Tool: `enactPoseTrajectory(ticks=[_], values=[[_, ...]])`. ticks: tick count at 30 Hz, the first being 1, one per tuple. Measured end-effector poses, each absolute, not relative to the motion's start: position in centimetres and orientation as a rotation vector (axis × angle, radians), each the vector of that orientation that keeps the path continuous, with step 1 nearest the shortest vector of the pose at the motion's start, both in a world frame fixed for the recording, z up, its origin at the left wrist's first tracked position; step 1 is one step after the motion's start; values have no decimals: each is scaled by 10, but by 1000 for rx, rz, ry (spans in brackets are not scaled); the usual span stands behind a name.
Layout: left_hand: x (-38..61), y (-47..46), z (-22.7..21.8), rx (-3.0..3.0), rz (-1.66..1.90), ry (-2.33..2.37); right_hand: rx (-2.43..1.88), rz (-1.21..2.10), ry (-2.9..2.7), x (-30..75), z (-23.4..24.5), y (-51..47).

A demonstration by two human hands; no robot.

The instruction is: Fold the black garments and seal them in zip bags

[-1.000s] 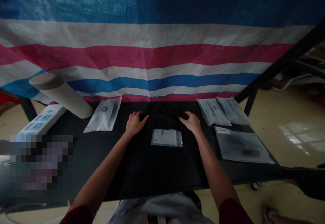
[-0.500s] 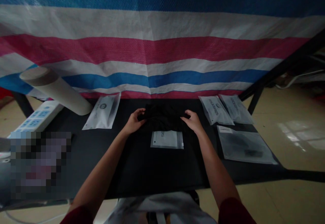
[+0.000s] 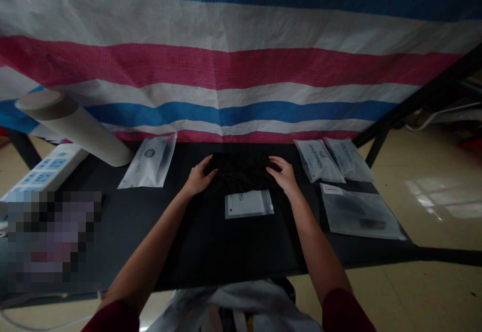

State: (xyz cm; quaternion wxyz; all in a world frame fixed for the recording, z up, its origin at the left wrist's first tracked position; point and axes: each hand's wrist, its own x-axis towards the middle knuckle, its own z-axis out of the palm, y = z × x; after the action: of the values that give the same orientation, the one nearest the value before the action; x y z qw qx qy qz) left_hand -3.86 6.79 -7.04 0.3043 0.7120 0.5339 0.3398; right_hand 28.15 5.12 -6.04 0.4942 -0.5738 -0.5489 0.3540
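Note:
A dark black cloth (image 3: 241, 169) lies in front of me on the black table, its outline hard to make out against the surface. My left hand (image 3: 199, 176) touches its left side, thumb and fingers apart. At the opposite side, my right hand (image 3: 282, 174) rests with its thumb and fingers likewise spread. Just below the cloth is a small frosted zip bag (image 3: 249, 204) with dark lettering, its upper part covered by the fabric.
To the left are a frosted bag (image 3: 148, 161), a leaning pale bottle (image 3: 81, 126) and a power strip (image 3: 47, 169). Two printed bags (image 3: 319, 160) and a larger clear pouch (image 3: 359, 214) lie right on the black table (image 3: 233, 256). A striped tarp (image 3: 222, 68) hangs behind.
The black cloth looks flatter and less bunched than before. Both hands have shifted slightly at its sides, and the thumbs and fingers show more apart. The view has tilted a little.

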Motion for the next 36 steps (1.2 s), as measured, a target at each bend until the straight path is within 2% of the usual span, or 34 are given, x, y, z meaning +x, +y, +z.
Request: enactPoseTrajectory(ticks=[7, 16, 26, 30, 36], values=[[-40, 65, -71, 1983, 981, 1571, -1489, 948, -1332, 280, -62, 56], [-38, 57, -60, 1512, 1102, 1227, -1490, 1077, -1218, 277, -63, 60], [-37, 48, -42, 1407, 1069, 1071, -1373, 1239, -1325, 283, -53, 44], [-38, 48, -44, 1445, 1005, 1070, -1352, 1107, -1377, 285, -53, 44], [-36, 43, -30, 1864, 1019, 1137, -1232, 992, -1602, 298, -46, 37]])
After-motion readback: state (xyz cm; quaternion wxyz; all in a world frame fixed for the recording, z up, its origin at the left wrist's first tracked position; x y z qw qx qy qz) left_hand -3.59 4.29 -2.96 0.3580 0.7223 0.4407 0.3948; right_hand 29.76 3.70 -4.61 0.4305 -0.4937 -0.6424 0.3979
